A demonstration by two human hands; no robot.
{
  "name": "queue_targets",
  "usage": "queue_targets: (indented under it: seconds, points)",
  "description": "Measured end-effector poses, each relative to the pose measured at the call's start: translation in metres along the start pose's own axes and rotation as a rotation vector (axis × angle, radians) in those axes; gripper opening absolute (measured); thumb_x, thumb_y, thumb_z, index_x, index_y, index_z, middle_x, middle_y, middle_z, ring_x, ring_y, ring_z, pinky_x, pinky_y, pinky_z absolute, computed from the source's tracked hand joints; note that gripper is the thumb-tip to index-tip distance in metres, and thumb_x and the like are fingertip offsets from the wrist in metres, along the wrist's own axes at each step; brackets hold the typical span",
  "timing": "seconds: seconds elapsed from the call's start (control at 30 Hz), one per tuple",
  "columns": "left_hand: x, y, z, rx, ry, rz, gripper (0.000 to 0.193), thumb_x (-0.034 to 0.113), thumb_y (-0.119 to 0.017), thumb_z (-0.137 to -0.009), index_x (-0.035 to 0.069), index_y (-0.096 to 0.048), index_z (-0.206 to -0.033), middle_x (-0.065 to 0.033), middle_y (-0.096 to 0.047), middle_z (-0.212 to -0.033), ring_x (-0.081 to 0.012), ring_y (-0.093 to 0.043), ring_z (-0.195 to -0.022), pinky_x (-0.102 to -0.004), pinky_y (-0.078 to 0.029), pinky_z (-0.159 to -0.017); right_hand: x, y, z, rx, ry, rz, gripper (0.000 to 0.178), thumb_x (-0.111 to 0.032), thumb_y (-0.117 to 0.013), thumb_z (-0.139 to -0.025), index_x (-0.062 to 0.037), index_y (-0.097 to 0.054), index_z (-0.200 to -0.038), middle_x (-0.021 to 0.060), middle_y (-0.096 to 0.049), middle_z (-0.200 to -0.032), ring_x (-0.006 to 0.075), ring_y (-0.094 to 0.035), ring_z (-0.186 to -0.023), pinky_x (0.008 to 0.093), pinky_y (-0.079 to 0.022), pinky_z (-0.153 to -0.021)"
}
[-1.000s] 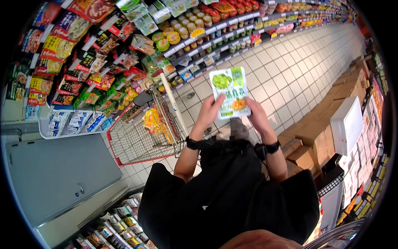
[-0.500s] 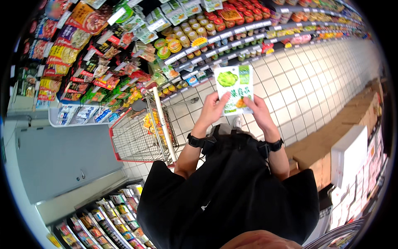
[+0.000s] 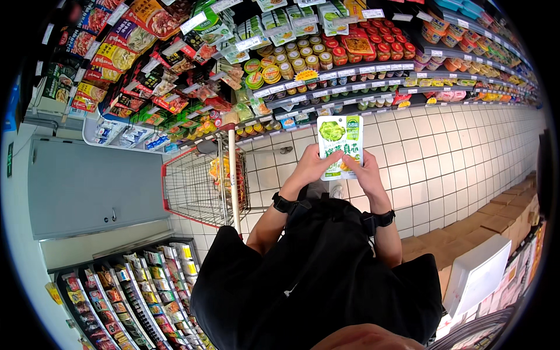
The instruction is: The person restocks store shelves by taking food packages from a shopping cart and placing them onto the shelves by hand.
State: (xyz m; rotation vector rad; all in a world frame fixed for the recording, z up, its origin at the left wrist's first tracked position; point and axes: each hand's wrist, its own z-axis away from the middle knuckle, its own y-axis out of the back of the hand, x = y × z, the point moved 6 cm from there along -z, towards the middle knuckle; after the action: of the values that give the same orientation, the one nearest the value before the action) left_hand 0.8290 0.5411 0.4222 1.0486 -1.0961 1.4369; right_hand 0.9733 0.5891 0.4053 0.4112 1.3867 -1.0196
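Note:
Between both hands, in front of my body, is a white and green food pouch [image 3: 339, 134] with a leafy green vegetable pictured on its upper part. My left hand [image 3: 315, 166] grips its left lower edge, thumb lying across the front. From the other side my right hand [image 3: 365, 169] closes on the right lower edge, its thumb also on the front. The thumbs nearly meet over the pouch, and the other fingers are hidden behind it. Dark bands sit on both wrists.
A shopping cart [image 3: 198, 184] holding a yellow package [image 3: 220, 174] stands to my left. Ahead, shelves carry red-lidded jars [image 3: 379, 44] and hanging bags [image 3: 116, 55]. Brown cartons [image 3: 472, 233] and a white box [image 3: 478, 271] line the right. A grey door [image 3: 96, 186] and a snack rack [image 3: 134, 291] are at left.
The view has shifted, so the shelves show more fully. The pouch sits slightly lower and to the right in the picture, more upright, and my thumbs have come closer together on it.

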Motion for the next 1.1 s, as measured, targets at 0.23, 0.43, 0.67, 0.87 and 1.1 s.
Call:
queue_targets:
  seconds: [0.23, 0.43, 0.67, 0.87, 1.1]
  points:
    - [0.004, 0.045, -0.045, 0.084, -0.060, -0.115, 0.030, 0.018, -0.067, -0.093, -0.004, -0.066, -0.112, -0.0075, -0.072, -0.100, -0.0100, -0.065, -0.087, -0.0290, -0.053, -0.075, 0.000, -0.003, -0.071, -0.064, -0.026, 0.033, 0.026, -0.012, -0.064, -0.094, 0.0038, -0.062, -0.115, 0.0066, -0.069, -0.102, 0.0090, -0.064, -0.088, 0.0258, -0.052, -0.078]
    - [0.000, 0.093, -0.101, 0.090, 0.026, -0.106, 0.035, 0.023, -0.064, -0.095, -0.002, -0.063, -0.119, -0.0095, -0.070, -0.109, -0.0123, -0.064, -0.094, -0.0301, -0.051, -0.081, -0.001, -0.003, -0.152, -0.101, -0.063, 0.228, 0.029, -0.015, -0.059, -0.097, 0.0032, -0.059, -0.119, 0.0069, -0.069, -0.103, 0.0105, -0.063, -0.091, 0.0274, -0.051, -0.079]
    - [0.010, 0.154, -0.163, 0.080, 0.083, -0.126, 0.034, 0.019, -0.066, -0.094, -0.001, -0.056, -0.120, -0.0089, -0.069, -0.104, -0.0133, -0.064, -0.090, -0.0300, -0.051, -0.078, -0.006, -0.006, -0.239, -0.095, -0.082, 0.295, 0.025, -0.012, -0.056, -0.098, 0.0033, -0.059, -0.117, 0.0075, -0.069, -0.101, 0.0103, -0.063, -0.090, 0.0259, -0.050, -0.080]
    - [0.001, 0.221, -0.209, 0.239, 0.025, -0.171, 0.020, 0.013, -0.067, -0.092, 0.000, -0.057, -0.104, -0.0058, -0.068, -0.089, -0.0101, -0.062, -0.079, -0.0263, -0.048, -0.068, 0.006, -0.012, -0.322, -0.098, -0.066, 0.373, 0.025, -0.009, -0.057, -0.097, 0.0042, -0.059, -0.117, 0.0074, -0.070, -0.102, 0.0107, -0.064, -0.089, 0.0260, -0.051, -0.079]
    - [-0.007, 0.267, -0.247, 0.316, -0.067, -0.065, 0.019, 0.010, -0.067, -0.091, 0.002, -0.061, -0.108, -0.0033, -0.068, -0.090, -0.0078, -0.059, -0.078, -0.0242, -0.046, -0.068, 0.014, -0.024, -0.389, -0.048, -0.006, 0.358, 0.027, -0.011, -0.061, -0.093, 0.0049, -0.060, -0.115, 0.0076, -0.070, -0.096, 0.0112, -0.063, -0.084, 0.0275, -0.050, -0.075]
